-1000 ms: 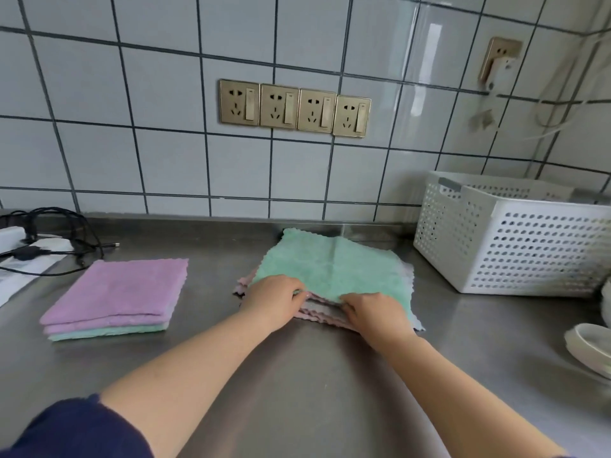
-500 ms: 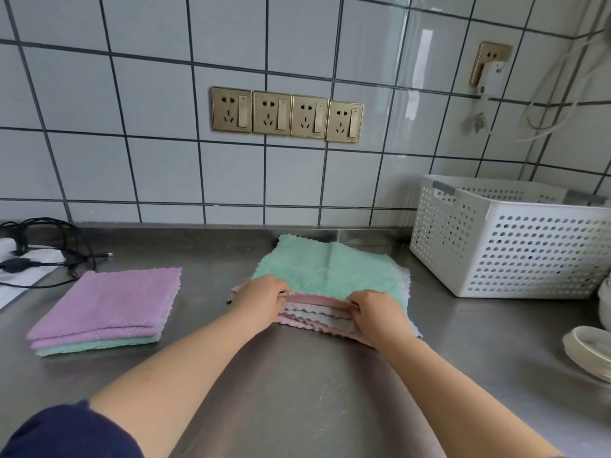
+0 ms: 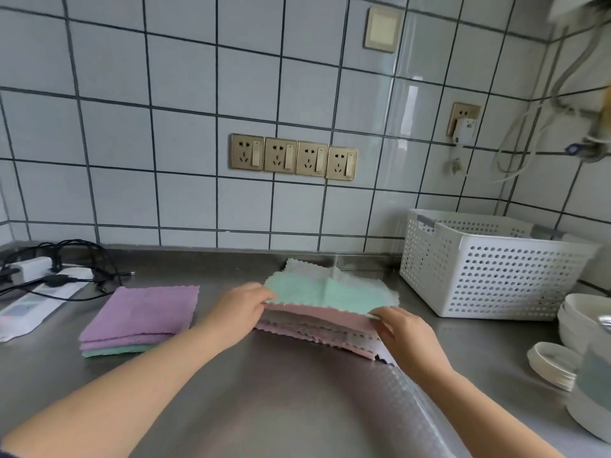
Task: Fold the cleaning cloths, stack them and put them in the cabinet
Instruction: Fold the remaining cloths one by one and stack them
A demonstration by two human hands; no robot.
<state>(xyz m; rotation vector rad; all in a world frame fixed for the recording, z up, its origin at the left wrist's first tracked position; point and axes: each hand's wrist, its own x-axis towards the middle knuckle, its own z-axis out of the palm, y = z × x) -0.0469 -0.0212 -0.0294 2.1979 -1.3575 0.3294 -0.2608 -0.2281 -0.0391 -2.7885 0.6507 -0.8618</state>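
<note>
Lifting the mint-green fleece cloth (image 3: 325,294) off the unfolded pile of pink and white cloths (image 3: 317,328), our left hand (image 3: 239,310) and right hand (image 3: 401,328) each pinch a near corner. We should raise both corners evenly (lower layers may cling), then fold it on the steel desk (image 3: 264,391) to match the folded purple-and-green stack (image 3: 140,317).

Pale tiled wall (image 3: 185,104) with four brass sockets (image 3: 293,157) rises behind a steel counter (image 3: 281,401).

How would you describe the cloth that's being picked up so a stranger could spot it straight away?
Find the white basket on the steel counter; just left of it lies a loose pile of unfolded cloths. The green cloth is the top one, its near edge pinched by the left hand and right hand. Those under it are pink and white.
</note>
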